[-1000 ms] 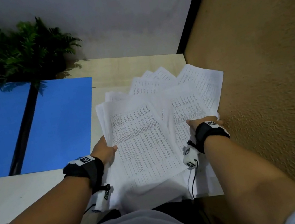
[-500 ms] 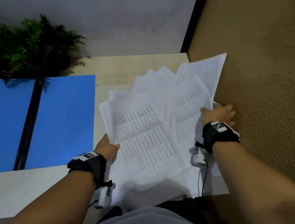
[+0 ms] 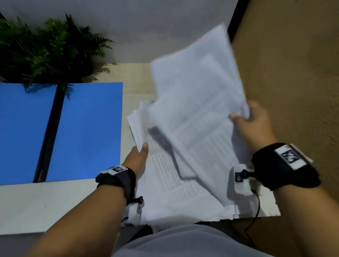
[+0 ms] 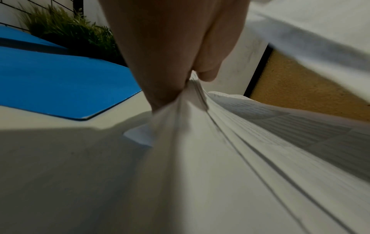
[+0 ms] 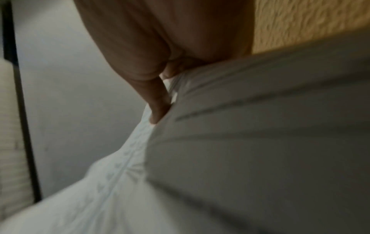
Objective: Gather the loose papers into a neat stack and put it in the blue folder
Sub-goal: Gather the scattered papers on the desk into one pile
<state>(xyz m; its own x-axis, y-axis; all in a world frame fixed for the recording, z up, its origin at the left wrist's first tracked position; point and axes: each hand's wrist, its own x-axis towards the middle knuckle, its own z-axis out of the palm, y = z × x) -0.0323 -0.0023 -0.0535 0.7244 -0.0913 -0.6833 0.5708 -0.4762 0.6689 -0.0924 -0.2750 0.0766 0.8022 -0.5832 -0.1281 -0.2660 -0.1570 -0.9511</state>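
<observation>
Both hands (image 3: 137,156) (image 3: 250,121) on papers (image 3: 196,124), beside blue folder (image 3: 90,128)

1 blue folder (image 3: 34,136), 1 plant (image 3: 44,52), 2 hands, and many papers (image 3: 196,124) (too overlapped to count).

Dim, even indoor light. Motion blur smears the lifted papers (image 3: 198,93) beyond the right fingers (image 3: 235,117); their shadow falls on sheets below. Both wrist views are soft, the right one grainy, and bent at edges.
</observation>
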